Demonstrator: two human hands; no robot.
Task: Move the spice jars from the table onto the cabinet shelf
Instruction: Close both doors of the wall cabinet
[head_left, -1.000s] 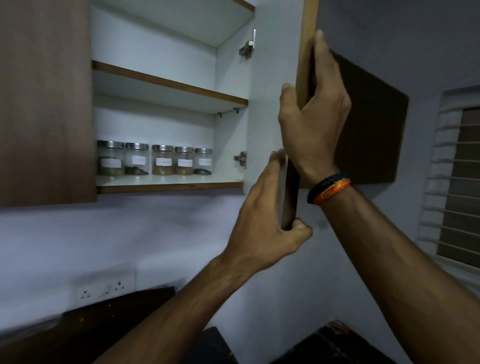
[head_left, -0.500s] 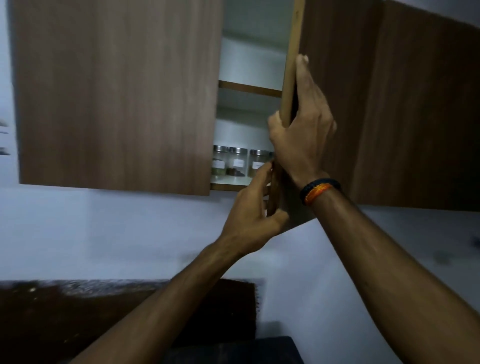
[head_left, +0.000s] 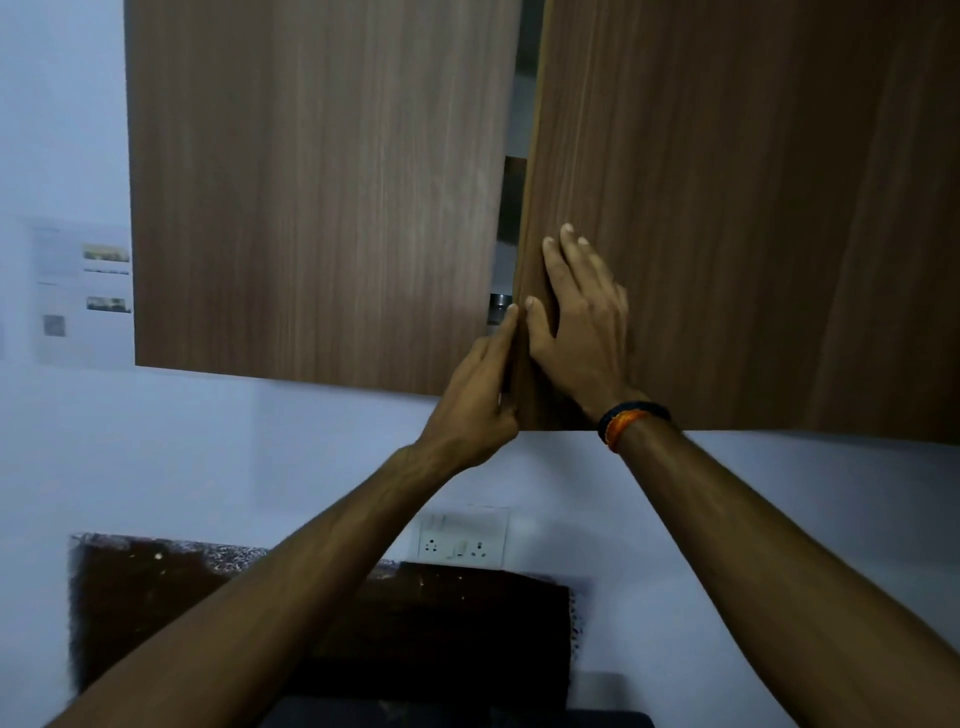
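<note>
The right cabinet door (head_left: 727, 208) hangs almost closed, its long free edge running vertically directly ahead of both hands, with only a narrow gap separating it from the closed left cabinet door (head_left: 311, 182). The right hand (head_left: 582, 322) lies flat on the outer face of the right door, fingers straight and pressed against the wood just right of that edge, holding nothing. The left hand (head_left: 480, 387) sits just left of and slightly below the right hand; its fingers reach up along the door edge and appear to pinch it near the bottom corner, though the thumb contact is not fully visible. The gap lies between the two hands and just above the left fingertips, so the remaining travel is judged to be a short push away from the person, best supplied by the right hand, which is nearer the door face. The left fingers sit in the closing line and are at risk of being caught. Through the gap, just above the left hand, one spice jar (head_left: 500, 306) shows its metal lid on the cabinet shelf; the other jars are hidden behind the doors.
</note>
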